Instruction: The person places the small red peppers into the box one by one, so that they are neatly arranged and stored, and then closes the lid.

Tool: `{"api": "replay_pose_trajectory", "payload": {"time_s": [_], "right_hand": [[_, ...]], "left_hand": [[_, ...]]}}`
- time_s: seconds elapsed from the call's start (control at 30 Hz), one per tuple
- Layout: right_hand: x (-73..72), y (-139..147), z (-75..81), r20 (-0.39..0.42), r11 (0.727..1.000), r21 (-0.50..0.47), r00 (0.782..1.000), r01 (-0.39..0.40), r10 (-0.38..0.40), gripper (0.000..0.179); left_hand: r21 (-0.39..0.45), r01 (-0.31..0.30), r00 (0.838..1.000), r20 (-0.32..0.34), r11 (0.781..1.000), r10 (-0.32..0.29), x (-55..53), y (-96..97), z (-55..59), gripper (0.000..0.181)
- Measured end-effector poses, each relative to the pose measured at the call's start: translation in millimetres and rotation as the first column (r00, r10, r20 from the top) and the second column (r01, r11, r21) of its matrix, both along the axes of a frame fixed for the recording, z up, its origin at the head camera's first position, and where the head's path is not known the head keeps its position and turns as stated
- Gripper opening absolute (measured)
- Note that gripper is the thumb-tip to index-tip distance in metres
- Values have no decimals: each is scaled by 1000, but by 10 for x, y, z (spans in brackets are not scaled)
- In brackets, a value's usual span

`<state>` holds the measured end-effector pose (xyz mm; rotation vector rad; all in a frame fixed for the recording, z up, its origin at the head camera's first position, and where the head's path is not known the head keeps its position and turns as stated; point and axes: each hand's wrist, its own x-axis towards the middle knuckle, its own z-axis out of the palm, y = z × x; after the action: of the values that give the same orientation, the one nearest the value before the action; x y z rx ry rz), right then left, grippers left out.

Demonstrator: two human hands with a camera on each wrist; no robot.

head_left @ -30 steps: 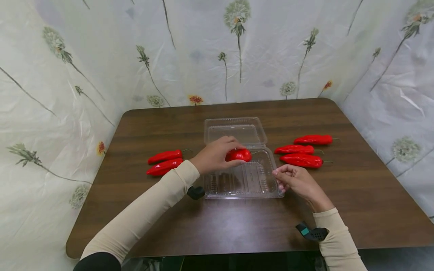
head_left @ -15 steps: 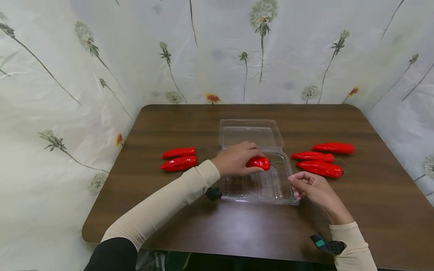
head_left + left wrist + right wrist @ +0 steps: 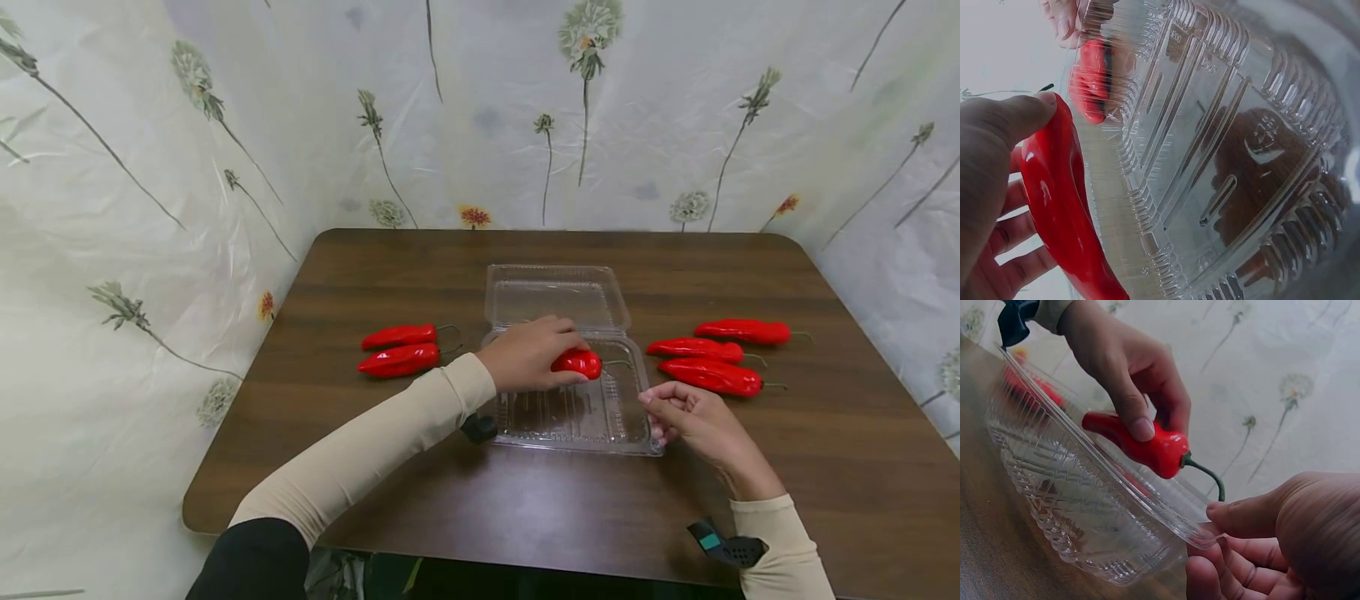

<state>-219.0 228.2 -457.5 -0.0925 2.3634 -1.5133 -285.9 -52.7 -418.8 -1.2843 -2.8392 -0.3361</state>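
My left hand (image 3: 528, 356) grips a glossy red chili pepper (image 3: 579, 364) above the back part of a clear plastic clamshell container (image 3: 573, 421). Thumb on one side and fingers on the other hold the pepper (image 3: 1063, 194) in the left wrist view; its green stem (image 3: 1207, 472) points toward my right hand in the right wrist view. At the container's front right, my right hand (image 3: 693, 421) pinches the rim (image 3: 1200, 540) between thumb and fingers. The container's lid (image 3: 555, 298) lies folded back, away from me. In the head view, the left hand hides much of the pepper.
Two red peppers, one in front (image 3: 399, 360) and one behind (image 3: 397, 336), lie left of the container. To its right are three more, among them a near pepper (image 3: 711, 377) and a far one (image 3: 742, 331). The brown wooden table (image 3: 525, 508) meets a flower-patterned covering (image 3: 450, 150) behind.
The head view has shifted, so the scene sits farther right in it. Against the container, the left hand with its pepper and the right hand at the rim have hardly moved.
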Motion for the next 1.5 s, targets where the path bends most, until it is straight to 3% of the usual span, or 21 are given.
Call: {"api": "replay_pose_trajectory", "payload": {"time_s": [0.37, 0.7, 1.1, 1.5], "right_hand": [[-22, 0, -10, -6, 1000, -3, 1000, -11, 11, 45], [-29, -4, 12, 12, 1000, -9, 1000, -22, 22, 45], [0, 12, 5, 35, 999, -35, 999, -20, 21, 48], [8, 25, 15, 40, 1000, -12, 999, 0, 1, 49]], "left_hand": [[-76, -12, 999, -31, 997, 9, -44, 82, -46, 44], [-210, -11, 992, -128, 978, -17, -29, 182, -81, 45], [-291, 19, 990, -127, 957, -58, -1, 219, -125, 35], [-229, 45, 997, -57, 972, -60, -6, 194, -114, 31]]}}
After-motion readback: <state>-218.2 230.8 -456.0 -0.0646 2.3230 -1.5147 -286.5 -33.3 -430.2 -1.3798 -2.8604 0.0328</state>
